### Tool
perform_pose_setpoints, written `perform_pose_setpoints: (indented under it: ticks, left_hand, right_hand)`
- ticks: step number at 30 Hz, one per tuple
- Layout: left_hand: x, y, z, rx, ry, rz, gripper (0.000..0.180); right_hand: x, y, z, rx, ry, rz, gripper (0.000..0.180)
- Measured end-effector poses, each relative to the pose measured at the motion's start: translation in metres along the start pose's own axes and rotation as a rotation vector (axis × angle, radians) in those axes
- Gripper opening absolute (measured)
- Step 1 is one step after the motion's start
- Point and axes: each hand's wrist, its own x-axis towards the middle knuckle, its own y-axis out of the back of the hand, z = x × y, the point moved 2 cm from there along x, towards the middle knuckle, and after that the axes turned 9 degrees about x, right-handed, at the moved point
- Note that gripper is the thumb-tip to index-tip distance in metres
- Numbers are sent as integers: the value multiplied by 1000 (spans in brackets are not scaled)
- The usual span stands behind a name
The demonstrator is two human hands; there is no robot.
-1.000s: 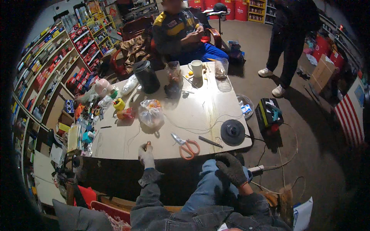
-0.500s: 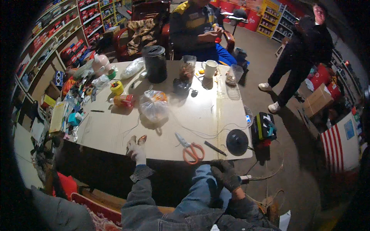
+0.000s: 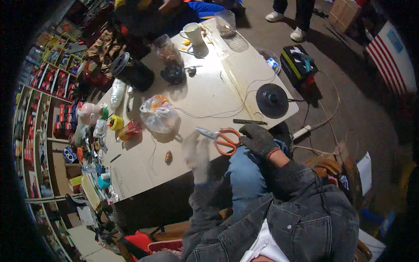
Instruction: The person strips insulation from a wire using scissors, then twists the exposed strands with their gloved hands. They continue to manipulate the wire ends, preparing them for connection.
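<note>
Orange-handled scissors [image 3: 226, 141] lie near the table's front edge, blades towards the left. My right hand [image 3: 259, 140], in a dark glove, is beside their handles with fingers partly spread; whether it touches them is unclear. My left hand [image 3: 196, 157], in a pale glove, is smeared by motion just left of the scissors, so its fingers cannot be made out. Further left, a small brown ribbed oval piece [image 3: 168, 157] lies alone on the table [image 3: 209, 98]. A thin black bar [image 3: 249, 122] lies just beyond my right hand.
A knotted plastic bag [image 3: 159, 114], a red-labelled bottle [image 3: 130, 129], a black canister [image 3: 132, 72] and a white mug [image 3: 192, 34] stand on the table. A black round base [image 3: 272, 101] with a cord is at the right. A black toolbox [image 3: 299, 65] is on the floor.
My left hand has left the brown piece and moved right towards the scissors. My right hand has risen from my leg to the scissors' handles. The view has turned and tilted down.
</note>
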Motion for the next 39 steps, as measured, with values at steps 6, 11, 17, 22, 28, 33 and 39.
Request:
perform_pose_setpoints:
  ticks: [6,11,17,22,28,33,39]
  left_hand:
    - [69,-108,64,166,-338,-536,37]
    - [106,-211,85,284,-399,-513,46]
    - [123,-281,96,182,-292,-586,37]
    - [126,-244,107,-230,-85,-527,16]
    - [70,-141,143,-26,-380,-551,24]
    - [19,-69,152,-88,76,-600,15]
    - [-28,-14,125,-113,246,-468,18]
  right_hand:
    - [14,0,23,-41,-201,-23,41]
    - [21,17,25,-162,-261,57,31]
    - [16,35,56,-94,-305,-60,48]
    - [13,47,78,261,-229,184,42]
    - [41,57,100,533,17,270,34]
    - [30,87,78,664,-151,362,33]
    - [-1,138,34,1232,-191,343,35]
